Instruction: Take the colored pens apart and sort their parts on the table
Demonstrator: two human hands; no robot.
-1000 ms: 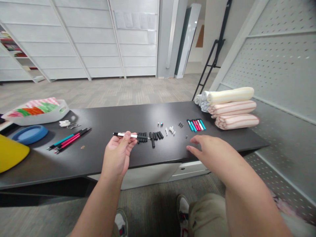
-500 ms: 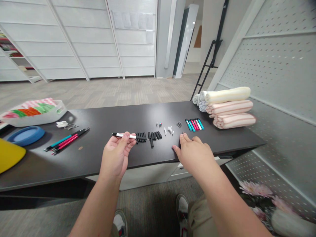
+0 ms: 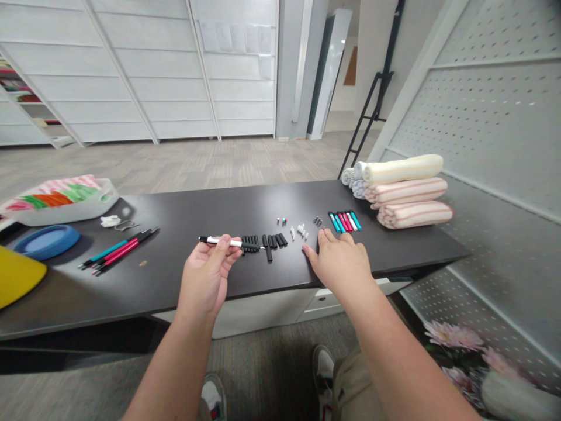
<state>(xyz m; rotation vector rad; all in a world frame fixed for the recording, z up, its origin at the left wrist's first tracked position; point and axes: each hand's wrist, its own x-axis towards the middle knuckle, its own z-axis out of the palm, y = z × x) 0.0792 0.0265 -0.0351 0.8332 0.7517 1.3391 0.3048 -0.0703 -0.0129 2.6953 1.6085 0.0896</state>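
Observation:
My left hand (image 3: 205,272) is closed around a white pen (image 3: 214,240) with black ends, held nearly level above the table, its tip pointing right. Short black tubes (image 3: 250,244) and other black tubes (image 3: 277,240) lie in rows by that tip. My right hand (image 3: 342,260) rests palm down, its fingers stretched out and the thumb apart. Its fingertips are just below small dark grey pieces (image 3: 318,221); whether anything lies under them is hidden. Small white pieces (image 3: 301,231) lie left of it. A row of teal, pink and white pen barrels (image 3: 345,221) sits beyond it.
Assembled pens (image 3: 120,251) lie left on the dark table (image 3: 188,213), near a blue round dish (image 3: 46,241), a yellow object (image 3: 17,278) and a white basket (image 3: 103,202) with coloured cloths. Rolled towels (image 3: 407,193) are stacked at the right. Tiny pieces (image 3: 281,221) lie mid-table.
My right hand has shifted slightly left and farther forward, its fingertips closer to the small grey pieces. The left hand with the pen has stayed almost still.

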